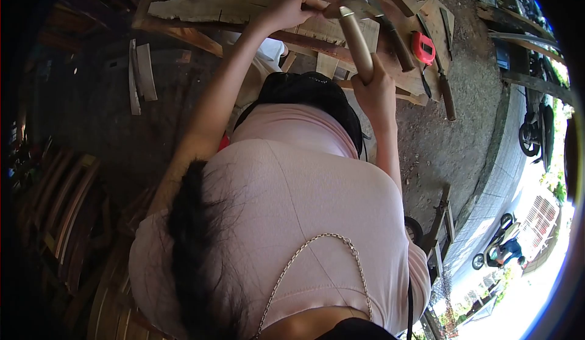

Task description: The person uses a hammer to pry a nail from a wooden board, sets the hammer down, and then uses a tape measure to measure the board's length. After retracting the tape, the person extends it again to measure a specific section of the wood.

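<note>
My right hand (376, 90) is wrapped round the lower end of a pale, smooth, slightly curved handle (356, 41), whose upper end tilts toward the workbench's middle. My left hand (289, 9) is closed over the wooden bench, its fingertips pinched near a brown rounded piece by the handle's top; what it holds is too small to tell. Under and beside it lies a weathered plank (213, 4) with a knot hole. Right of the handle rests a tool with a dark wooden grip (397, 46). A red tape measure (423, 48) lies farther right.
Long blades, one with a wooden handle (448, 96), lie at the bench's right side. Two thin wood strips (145, 71) are on the dark floor at left. Curved wooden pieces (70, 218) stand lower left. Motorcycles (536, 129) and a crouching person (510, 250) are outside at right.
</note>
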Demonstrator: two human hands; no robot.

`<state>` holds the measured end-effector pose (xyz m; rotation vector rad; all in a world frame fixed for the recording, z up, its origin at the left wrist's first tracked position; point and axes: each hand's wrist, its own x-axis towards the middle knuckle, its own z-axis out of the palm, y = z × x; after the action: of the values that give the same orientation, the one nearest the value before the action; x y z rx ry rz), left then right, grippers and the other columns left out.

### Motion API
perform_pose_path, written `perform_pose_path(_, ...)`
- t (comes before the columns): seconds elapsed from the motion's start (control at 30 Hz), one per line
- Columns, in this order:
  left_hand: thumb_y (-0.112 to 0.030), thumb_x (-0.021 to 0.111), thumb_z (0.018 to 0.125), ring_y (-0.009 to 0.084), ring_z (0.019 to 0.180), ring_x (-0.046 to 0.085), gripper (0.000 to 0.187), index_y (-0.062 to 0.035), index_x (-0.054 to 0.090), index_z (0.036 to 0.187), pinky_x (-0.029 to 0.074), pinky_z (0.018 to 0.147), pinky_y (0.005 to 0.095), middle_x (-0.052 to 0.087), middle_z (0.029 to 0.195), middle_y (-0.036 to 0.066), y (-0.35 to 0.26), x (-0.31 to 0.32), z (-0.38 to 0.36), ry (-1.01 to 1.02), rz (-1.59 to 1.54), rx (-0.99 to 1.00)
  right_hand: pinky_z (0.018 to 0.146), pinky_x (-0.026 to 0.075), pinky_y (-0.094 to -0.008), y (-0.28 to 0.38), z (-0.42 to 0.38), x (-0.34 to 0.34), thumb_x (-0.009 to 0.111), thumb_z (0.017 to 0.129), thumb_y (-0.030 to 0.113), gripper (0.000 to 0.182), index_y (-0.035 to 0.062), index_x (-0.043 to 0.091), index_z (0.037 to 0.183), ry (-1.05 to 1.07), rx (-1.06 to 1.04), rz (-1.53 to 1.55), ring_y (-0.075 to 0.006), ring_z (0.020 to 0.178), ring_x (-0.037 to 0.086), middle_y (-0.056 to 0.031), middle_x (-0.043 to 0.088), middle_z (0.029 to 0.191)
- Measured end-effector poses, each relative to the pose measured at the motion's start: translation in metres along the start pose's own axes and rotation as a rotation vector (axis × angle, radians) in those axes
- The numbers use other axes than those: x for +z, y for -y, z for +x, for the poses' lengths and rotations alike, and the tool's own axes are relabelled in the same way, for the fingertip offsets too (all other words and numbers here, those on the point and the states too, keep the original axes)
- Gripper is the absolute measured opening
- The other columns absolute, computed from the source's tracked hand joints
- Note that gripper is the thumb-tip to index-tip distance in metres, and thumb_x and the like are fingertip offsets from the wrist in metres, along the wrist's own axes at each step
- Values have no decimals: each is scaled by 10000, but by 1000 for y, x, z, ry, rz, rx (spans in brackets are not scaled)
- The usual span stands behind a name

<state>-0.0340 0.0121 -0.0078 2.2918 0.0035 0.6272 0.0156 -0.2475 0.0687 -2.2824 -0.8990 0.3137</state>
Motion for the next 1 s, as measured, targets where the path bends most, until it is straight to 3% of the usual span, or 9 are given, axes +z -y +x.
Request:
perform_pose_path(0.1, -94, 703, 743, 189, 756, 550, 201, -179, 729, 923, 431, 693, 338, 564, 768, 11, 1, -2, 0, 17, 50, 37, 611, 455, -487, -2, -1, -4, 581, 736, 130, 282, 58, 551, 1007, 29, -39, -60, -428, 709, 598, -229, 601, 704)
perform_pose_path(0.23, -102, 708, 738, 194, 766, 558, 197, -173, 727, 920, 438, 702, 343, 564, 778, 10, -4, 0, 0, -1, 3, -6, 626, 460, -492, 10, -1, -11, 577, 741, 131, 295, 63, 550, 1026, 30, 58, 40, -427, 715, 601, -228, 607, 713)
perform_pose_path(0.3, -87, 710, 748, 186, 790, 553, 109, -87, 711, 857, 444, 736, 333, 568, 787, 11, -6, 0, -1, 5, 49, -48, 628, 461, -492, 0, 1, 1, 575, 743, 132, 297, 66, 550, 1031, 62, 48, -28, -427, 716, 601, -228, 608, 715)
perform_pose_path(0.43, -134, 718, 753, 186, 780, 556, 102, -87, 711, 843, 441, 729, 328, 567, 770, 10, -6, -2, -3, -15, 110, 12, 631, 466, -490, 1, -2, 0, 575, 745, 133, 314, 88, 553, 1054, 77, 30, -69, -421, 722, 607, -223, 611, 716)
perform_pose_path(0.5, -177, 722, 752, 182, 748, 558, 133, -174, 736, 884, 424, 720, 331, 575, 765, -5, -3, -2, -1, 3, 42, -13, 626, 468, -475, 4, -6, -5, 587, 743, 135, 348, 88, 555, 1086, 43, 22, -32, -413, 725, 612, -220, 614, 724)
perform_pose_path(0.7, -260, 719, 768, 163, 712, 560, 122, -173, 743, 849, 413, 731, 311, 579, 730, -23, -1, 2, 1, -45, 57, -21, 615, 461, -455, -3, -4, -8, 604, 740, 131, 316, 44, 552, 1039, -35, 52, 17, -412, 721, 612, -220, 608, 720)
perform_pose_path(1.0, -234, 732, 751, 161, 699, 561, 119, -170, 743, 850, 427, 712, 321, 592, 750, -26, -4, 1, 1, -27, 69, 4, 633, 465, -441, -5, -5, -16, 601, 738, 125, 335, 39, 550, 1058, -2, 97, -5, -412, 735, 612, -227, 612, 749)
